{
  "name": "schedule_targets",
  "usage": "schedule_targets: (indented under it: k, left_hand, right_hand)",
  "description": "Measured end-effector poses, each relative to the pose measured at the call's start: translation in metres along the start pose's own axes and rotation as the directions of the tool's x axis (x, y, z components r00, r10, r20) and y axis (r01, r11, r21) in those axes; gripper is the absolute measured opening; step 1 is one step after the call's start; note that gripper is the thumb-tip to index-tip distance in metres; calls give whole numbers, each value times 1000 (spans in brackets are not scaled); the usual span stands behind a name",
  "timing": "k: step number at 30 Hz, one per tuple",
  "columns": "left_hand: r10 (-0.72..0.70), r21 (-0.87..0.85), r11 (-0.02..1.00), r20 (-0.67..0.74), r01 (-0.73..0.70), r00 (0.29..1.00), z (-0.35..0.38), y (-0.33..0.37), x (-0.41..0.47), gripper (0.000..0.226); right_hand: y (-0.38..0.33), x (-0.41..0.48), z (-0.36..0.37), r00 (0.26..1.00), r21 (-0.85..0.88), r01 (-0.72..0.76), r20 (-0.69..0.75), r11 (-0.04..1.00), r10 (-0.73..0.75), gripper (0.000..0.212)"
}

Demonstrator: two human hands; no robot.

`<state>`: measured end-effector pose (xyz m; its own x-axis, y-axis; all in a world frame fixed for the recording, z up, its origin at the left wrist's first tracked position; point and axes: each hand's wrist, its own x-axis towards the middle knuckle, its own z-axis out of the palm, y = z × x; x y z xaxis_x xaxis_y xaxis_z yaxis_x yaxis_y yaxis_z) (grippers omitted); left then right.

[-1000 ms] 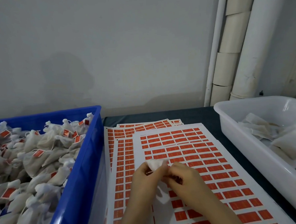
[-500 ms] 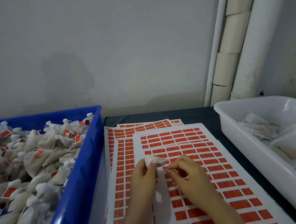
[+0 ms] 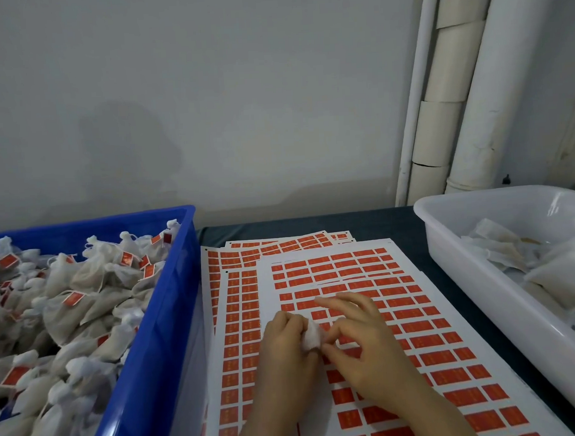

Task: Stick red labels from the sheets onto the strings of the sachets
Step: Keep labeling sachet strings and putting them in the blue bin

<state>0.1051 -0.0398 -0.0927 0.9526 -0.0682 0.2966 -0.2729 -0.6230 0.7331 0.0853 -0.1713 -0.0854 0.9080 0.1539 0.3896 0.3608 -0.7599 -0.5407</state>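
Fingers (image 3: 293, 322) of the left hand (image 3: 286, 351) curl round one white sachet (image 3: 310, 337) at lower centre, mostly hidden. On the right hand (image 3: 366, 347) thumb and forefinger meet beside it; what they pinch is unclear. Three overlapping label sheets (image 3: 451, 312) show; one blue crate (image 3: 170, 290), one white tub (image 3: 483, 294) are cropped

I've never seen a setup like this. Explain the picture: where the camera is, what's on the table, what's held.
No machine: a person works bare-handed, filmed by one camera on their head, looking down. On the dark table lie sheets of red labels, a blue crate of labelled sachets on the left, a white tub of plain sachets on the right. The left hand grips a white sachet above the sheets. On the right hand, thumb and forefinger meet beside it; what they pinch is too small to see.
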Motion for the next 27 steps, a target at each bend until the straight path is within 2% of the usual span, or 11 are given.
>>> schedule_targets:
  k: [4,6,8,11,15,18,20,23,25,27]
  left_hand:
    - [209,129,971,-39,-203,977,-1,-4,-2,14]
    - [251,127,962,-67,-241,966,-1,-3,-4,17]
    - [231,94,971,-146,-219,962,-2,0,-6,21]
    - [25,-43,998,-303,-40,953,-5,7,-5,32]
    - [-210,-182,971,-315,158,926,-6,10,-2,27]
    - [-369,-286,908,-204,306,907,-6,6,0,21]
    - [-434,-347,859,-108,376,894,-7,4,3,27]
    - [-492,-423,786,13,450,871,-9,6,4,26]
    - [-531,-502,708,85,497,843,-10,10,4,14]
    - [-554,-601,617,127,508,823,-12,14,4,13]
  right_hand:
    - [1,0,-2,997,63,8,77,998,-12,20]
    - [-1,0,-3,996,77,5,86,997,-12,19]
    - [-1,0,-3,998,56,-13,54,998,10,18]
    - [-2,1,-2,999,-5,-29,31,1000,29,18]
    - [-5,1,1,1000,-27,-21,12,999,22,17]
    - [-6,1,1,1000,-82,4,-31,997,-7,13]
    - [-8,2,1,999,-120,25,-35,992,-29,12]
    - [-12,2,2,995,-170,29,-94,985,-45,11]
    - [-16,2,1,988,-203,41,-140,978,-71,8]
    - [-18,2,1,986,-208,49,-145,977,-80,7]
